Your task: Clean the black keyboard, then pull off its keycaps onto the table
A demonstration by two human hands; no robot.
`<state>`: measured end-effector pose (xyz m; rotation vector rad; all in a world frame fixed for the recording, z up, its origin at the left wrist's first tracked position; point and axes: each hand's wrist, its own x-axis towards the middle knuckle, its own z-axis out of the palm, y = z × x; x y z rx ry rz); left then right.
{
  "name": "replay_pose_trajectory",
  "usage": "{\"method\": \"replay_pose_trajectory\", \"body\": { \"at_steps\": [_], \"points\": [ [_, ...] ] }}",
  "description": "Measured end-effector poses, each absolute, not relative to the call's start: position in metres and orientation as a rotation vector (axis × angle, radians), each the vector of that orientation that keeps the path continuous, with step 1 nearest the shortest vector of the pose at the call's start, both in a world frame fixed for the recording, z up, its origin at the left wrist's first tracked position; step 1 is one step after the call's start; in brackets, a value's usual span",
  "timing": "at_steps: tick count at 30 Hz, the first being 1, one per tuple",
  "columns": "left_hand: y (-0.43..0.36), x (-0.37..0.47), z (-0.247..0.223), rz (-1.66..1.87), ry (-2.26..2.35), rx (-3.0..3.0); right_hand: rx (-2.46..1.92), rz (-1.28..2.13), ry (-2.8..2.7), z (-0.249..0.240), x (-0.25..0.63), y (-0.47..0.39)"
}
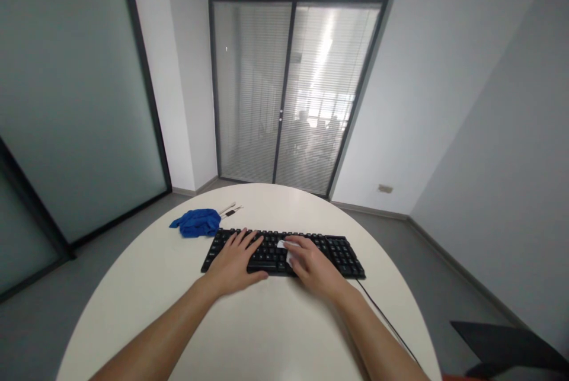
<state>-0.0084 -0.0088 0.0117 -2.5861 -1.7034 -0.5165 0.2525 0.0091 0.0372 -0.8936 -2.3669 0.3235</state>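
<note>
A black keyboard (271,255) lies across the round white table. My left hand (233,262) rests on its left part, fingers spread over the keys and the thumb along the front edge. Over the middle keys, my right hand (313,265) is closed on a small white wipe (281,244). Part of the wipe shows under the fingers, against the keys; the rest is hidden by the hand.
A crumpled blue cloth (198,223) lies left of the keyboard, beside thin sticks (231,211), one with a black part. The keyboard's cable (386,319) runs to the table's front right edge. A dark chair (507,345) stands at lower right.
</note>
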Motion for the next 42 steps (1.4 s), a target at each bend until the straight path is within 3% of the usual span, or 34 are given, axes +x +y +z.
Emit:
{"method": "replay_pose_trajectory", "body": {
  "at_steps": [42],
  "points": [
    [-0.01, -0.008, 0.013, -0.528, -1.724, -2.605, -0.81, 0.363, -2.547, 0.06, 0.249, -0.004]
  ]
}}
